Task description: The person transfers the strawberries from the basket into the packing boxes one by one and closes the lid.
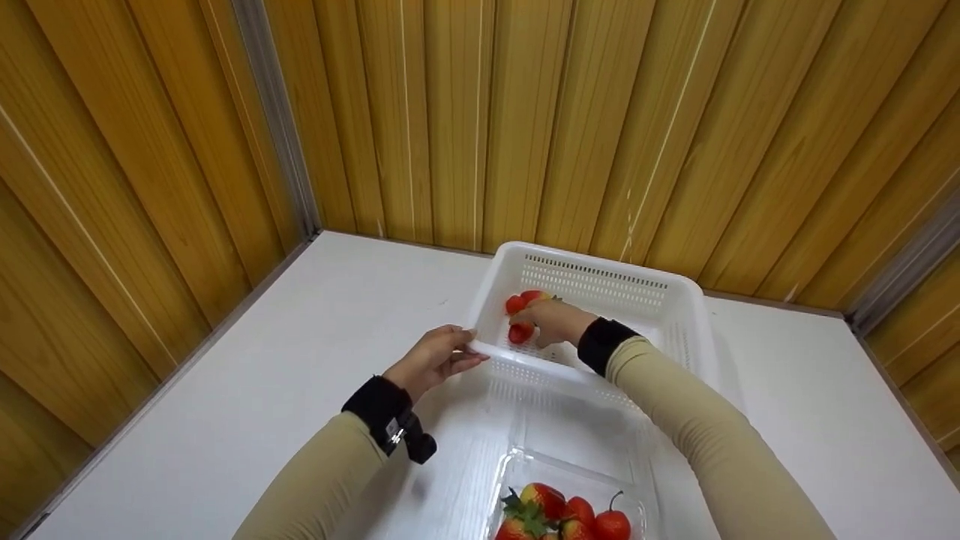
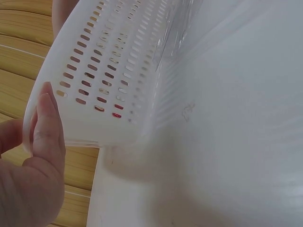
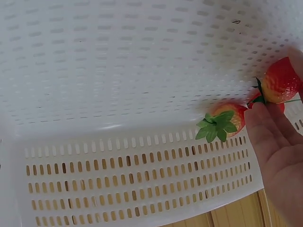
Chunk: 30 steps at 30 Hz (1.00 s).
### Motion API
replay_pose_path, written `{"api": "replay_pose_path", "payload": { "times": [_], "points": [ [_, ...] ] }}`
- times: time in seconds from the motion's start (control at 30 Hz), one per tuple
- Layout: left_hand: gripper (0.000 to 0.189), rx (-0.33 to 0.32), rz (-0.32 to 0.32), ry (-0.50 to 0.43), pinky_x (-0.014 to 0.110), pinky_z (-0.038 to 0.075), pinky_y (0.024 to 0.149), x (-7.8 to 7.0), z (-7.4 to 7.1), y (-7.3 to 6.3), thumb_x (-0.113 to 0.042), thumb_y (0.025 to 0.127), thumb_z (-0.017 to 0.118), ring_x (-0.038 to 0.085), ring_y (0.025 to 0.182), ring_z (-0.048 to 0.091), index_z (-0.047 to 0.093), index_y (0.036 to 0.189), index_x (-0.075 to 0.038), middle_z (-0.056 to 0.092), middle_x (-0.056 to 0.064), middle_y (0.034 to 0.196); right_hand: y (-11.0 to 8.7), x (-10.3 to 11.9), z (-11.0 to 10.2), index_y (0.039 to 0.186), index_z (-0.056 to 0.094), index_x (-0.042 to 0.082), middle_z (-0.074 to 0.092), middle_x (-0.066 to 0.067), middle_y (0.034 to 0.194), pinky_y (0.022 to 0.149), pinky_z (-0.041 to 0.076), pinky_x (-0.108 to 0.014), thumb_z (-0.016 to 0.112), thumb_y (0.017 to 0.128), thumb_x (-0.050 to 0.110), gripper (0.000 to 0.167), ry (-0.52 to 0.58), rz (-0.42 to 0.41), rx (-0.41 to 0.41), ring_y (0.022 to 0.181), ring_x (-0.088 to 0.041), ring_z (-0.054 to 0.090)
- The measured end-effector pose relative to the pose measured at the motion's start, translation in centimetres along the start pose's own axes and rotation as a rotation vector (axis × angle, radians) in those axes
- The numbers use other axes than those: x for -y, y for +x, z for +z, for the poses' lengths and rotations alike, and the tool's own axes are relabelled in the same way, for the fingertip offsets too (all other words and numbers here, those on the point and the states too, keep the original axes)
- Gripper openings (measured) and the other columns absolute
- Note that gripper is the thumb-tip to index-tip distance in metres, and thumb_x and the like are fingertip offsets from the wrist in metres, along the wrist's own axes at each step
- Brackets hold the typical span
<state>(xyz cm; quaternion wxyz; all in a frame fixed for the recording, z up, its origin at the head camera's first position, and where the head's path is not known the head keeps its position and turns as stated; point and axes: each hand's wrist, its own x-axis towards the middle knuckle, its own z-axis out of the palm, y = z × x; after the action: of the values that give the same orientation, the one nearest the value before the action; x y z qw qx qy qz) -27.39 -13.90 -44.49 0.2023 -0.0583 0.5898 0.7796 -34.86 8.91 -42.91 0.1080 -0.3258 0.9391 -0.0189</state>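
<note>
A white perforated plastic basket [image 1: 679, 330] stands at the back of the table. My left hand [image 1: 437, 357] grips its near left corner, thumb over the rim and fingers beneath, as the left wrist view also shows. My right hand [image 1: 561, 321] reaches inside the basket and pinches a strawberry [image 3: 279, 82], red with a yellowish end and green leaves. Close by in the basket lie another strawberry [image 3: 229, 118] with its leafy cap toward the camera and a small red fruit [image 1: 515, 304], partly hidden in the right wrist view.
In front of the basket, a clear plastic box [image 1: 517, 454] holds several strawberries [image 1: 541, 499] and a red fruit with a thin stem [image 1: 612, 524]. Behind the white table [image 1: 337, 300] rise wood-patterned walls [image 1: 450, 120].
</note>
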Motion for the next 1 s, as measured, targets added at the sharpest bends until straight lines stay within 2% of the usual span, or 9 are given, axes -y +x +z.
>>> {"api": "replay_pose_path", "payload": {
  "times": [0.23,0.47,0.73,1.0],
  "points": [
    [0.007,0.005,0.0,0.014,0.013,0.06,0.06,-0.3,0.3,0.2,-0.008,0.106,0.053,0.01,0.063,0.07,0.049,0.104,-0.001,0.06,0.008,0.077,0.4,-0.4,0.2,0.123,0.071,0.005,0.071,-0.018,0.113,0.1,0.058,-0.045,0.075,0.088,0.0,0.036,-0.052,-0.018,-0.017,0.1,-0.03,0.061],
    [0.006,0.018,-0.003,0.009,0.013,0.06,0.06,-0.2,0.5,0.2,-0.007,0.106,0.052,0.01,0.062,0.07,0.049,0.105,-0.002,0.06,0.007,0.075,0.5,-1.0,0.8,0.121,0.07,0.001,0.069,-0.02,0.117,0.102,0.057,-0.045,0.075,0.084,-0.003,0.037,-0.037,-0.039,-0.003,0.105,-0.032,0.061],
    [0.005,0.023,0.014,-0.002,0.013,0.06,0.061,0.0,0.8,0.0,-0.006,0.105,0.052,0.01,0.062,0.07,0.05,0.103,-0.002,0.059,0.006,0.075,0.5,-1.3,1.1,0.115,0.071,-0.003,0.067,-0.018,0.105,0.088,0.056,-0.038,0.076,0.081,-0.003,0.034,-0.026,-0.057,-0.016,0.09,-0.025,0.056],
    [0.006,0.027,0.004,0.02,0.013,0.06,0.061,-0.2,1.6,0.0,-0.006,0.105,0.053,0.01,0.065,0.07,0.052,0.105,0.0,0.058,0.007,0.077,-0.5,-1.4,1.0,0.111,0.072,0.0,0.073,-0.018,0.106,0.099,0.058,-0.045,0.07,0.089,-0.004,0.023,-0.027,-0.029,-0.034,0.093,-0.031,0.062]
  ]
}}
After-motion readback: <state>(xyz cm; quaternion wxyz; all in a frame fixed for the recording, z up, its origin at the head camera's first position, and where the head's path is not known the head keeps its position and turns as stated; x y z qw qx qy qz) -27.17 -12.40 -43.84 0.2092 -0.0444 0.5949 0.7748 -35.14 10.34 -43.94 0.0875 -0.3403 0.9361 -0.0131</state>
